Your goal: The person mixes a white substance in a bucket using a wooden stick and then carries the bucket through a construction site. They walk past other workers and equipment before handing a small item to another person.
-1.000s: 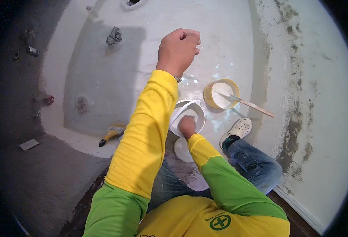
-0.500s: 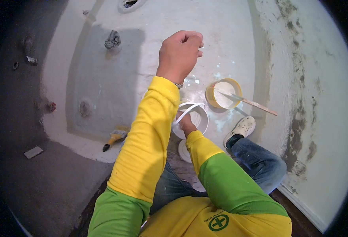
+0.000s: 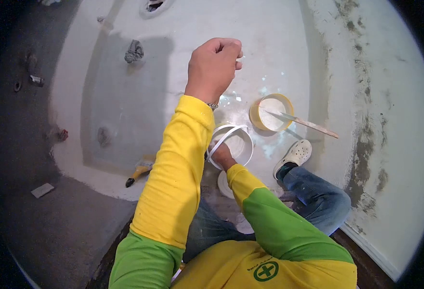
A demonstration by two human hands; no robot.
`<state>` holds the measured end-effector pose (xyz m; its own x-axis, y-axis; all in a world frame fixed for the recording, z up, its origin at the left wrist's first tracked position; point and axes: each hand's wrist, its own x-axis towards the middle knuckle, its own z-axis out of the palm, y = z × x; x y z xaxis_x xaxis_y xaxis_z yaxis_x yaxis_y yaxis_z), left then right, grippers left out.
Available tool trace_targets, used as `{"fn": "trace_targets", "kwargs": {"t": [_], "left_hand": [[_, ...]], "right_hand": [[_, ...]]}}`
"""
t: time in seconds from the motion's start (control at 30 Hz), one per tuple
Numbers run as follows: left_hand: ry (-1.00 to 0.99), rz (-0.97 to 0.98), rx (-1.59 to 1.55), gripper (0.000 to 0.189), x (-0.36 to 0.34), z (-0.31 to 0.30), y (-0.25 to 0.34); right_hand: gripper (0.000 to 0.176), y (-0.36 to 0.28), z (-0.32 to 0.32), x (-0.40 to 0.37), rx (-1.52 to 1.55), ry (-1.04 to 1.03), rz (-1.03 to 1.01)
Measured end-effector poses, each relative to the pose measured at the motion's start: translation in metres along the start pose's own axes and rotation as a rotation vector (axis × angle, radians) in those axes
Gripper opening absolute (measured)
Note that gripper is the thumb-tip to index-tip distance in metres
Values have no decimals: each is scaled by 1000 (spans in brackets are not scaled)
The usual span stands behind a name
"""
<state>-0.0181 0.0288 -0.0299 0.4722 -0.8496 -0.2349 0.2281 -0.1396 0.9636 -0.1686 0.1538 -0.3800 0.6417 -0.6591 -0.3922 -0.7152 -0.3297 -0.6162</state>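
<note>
My left hand (image 3: pixel 215 67) is raised above the pale basin floor, its fingers curled in and pressed together; whatever they may hold is too small or hidden to name. A bracelet or watch circles that wrist. Below it, my right hand (image 3: pixel 221 155) reaches down inside a white bucket (image 3: pixel 245 153) with white material in it, and its fingertips are hidden by the bucket and its handle. Just right of the bucket stands a yellow tub (image 3: pixel 255 118) of white paste or powder, with a wooden-handled tool (image 3: pixel 313 126) lying across its rim.
A yellow-handled brush (image 3: pixel 139 172) lies at the lower left, and a crumpled grey lump (image 3: pixel 134 51) at the upper left. A round opening (image 3: pixel 155 6) is at the top. My shoe (image 3: pixel 298 153) rests beside the tub. A stained wall edge runs along the right.
My right hand has shifted slightly left within the bucket. My left hand sits a little further left in view, its fingers still curled. The whole view has moved slightly.
</note>
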Motion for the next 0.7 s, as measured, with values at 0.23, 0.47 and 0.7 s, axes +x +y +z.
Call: {"fn": "trace_targets", "kwargs": {"t": [0.23, 0.47, 0.7], "left_hand": [[-61, -22, 55, 27, 2, 1, -3], [-40, -10, 58, 27, 3, -3, -2], [3, -58, -27, 24, -1, 10, 4]], "right_hand": [[38, 61, 23, 28, 158, -292, -199], [35, 20, -67, -2, 1088, -441, 791], [23, 18, -76, -22, 1690, -429, 568]]}}
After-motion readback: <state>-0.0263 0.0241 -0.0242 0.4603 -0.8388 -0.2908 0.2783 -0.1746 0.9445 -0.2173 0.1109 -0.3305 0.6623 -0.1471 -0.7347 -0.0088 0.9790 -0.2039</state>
